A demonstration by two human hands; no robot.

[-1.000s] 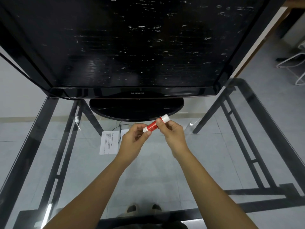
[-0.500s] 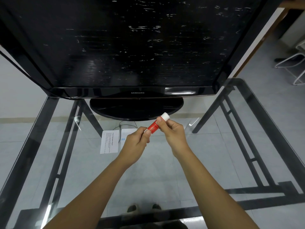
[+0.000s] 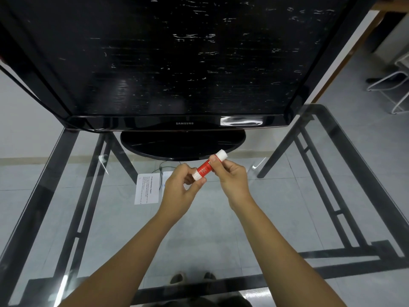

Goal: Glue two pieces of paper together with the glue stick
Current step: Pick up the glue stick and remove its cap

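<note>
I hold a red glue stick (image 3: 205,168) with white ends above the glass table, tilted up to the right. My left hand (image 3: 180,191) pinches its lower white end between thumb and fingers. My right hand (image 3: 230,177) grips the red body just below the upper white end. A printed sheet of paper (image 3: 146,189) lies flat on the glass to the left of my left hand. A second white paper (image 3: 166,176) shows beside it, mostly hidden behind my left hand.
A large black Samsung television (image 3: 177,63) on an oval stand (image 3: 182,145) fills the far side of the glass table (image 3: 276,218). A thin black cable (image 3: 161,173) runs over the paper. A white chair frame (image 3: 394,85) stands on the floor at the far right.
The glue stick has tilted more steeply, its upper end rising toward the television stand. Both hands keep their hold on it and have barely shifted.
</note>
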